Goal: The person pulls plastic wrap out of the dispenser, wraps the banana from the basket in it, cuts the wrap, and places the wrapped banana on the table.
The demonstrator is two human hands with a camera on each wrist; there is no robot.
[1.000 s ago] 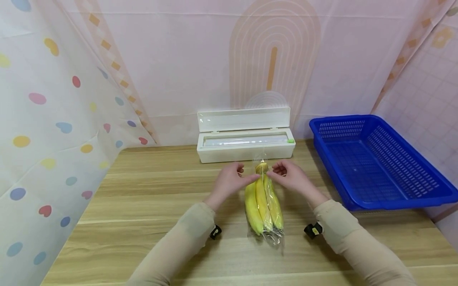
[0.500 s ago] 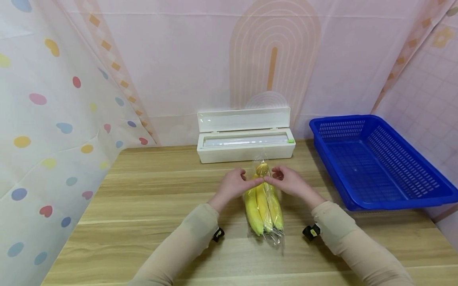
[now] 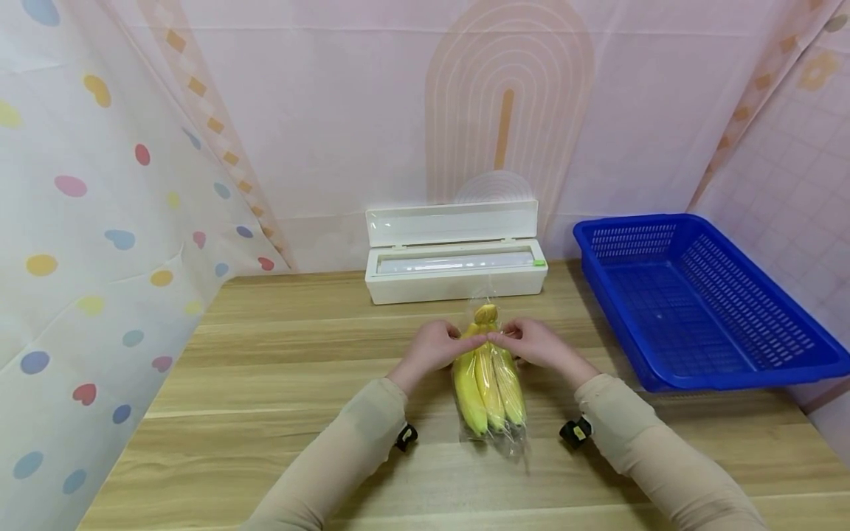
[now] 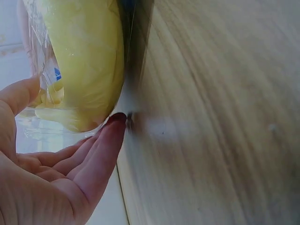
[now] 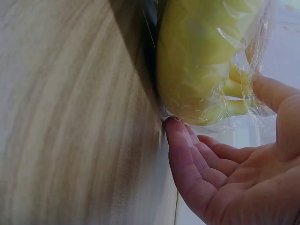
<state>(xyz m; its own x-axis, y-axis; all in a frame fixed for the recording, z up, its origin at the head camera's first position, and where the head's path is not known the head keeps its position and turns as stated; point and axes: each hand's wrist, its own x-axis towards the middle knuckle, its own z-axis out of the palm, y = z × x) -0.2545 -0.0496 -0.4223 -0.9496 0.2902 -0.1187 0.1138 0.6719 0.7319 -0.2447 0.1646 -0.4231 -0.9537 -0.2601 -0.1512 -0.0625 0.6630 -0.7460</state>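
Note:
A bunch of yellow bananas (image 3: 490, 383) in clear plastic wrap lies on the wooden table, its stem end pointing away from me. The wrap is creased and shiny, with loose film past both ends. From the left side my left hand (image 3: 438, 344) grips the wrapped bunch just below the stem, thumb on top. My right hand (image 3: 539, 343) mirrors it on the right, and the thumb tips meet over the bananas. In the wrist views, the left fingers (image 4: 101, 152) and right fingers (image 5: 187, 159) reach low along the bunch's sides, close to the tabletop.
Behind the bananas stands a white plastic wrap dispenser box (image 3: 458, 284), its lid raised and a roll inside; a small green piece sits at its right end. A blue perforated basket (image 3: 614, 313) stands at the right. Patterned curtains (image 3: 319, 133) hang behind the table (image 3: 265, 398).
Both hands have come slightly nearer to me and closer together along the bunch. The thumbs, apart one second ago, now meet on top and the fingers sit lower at the sides.

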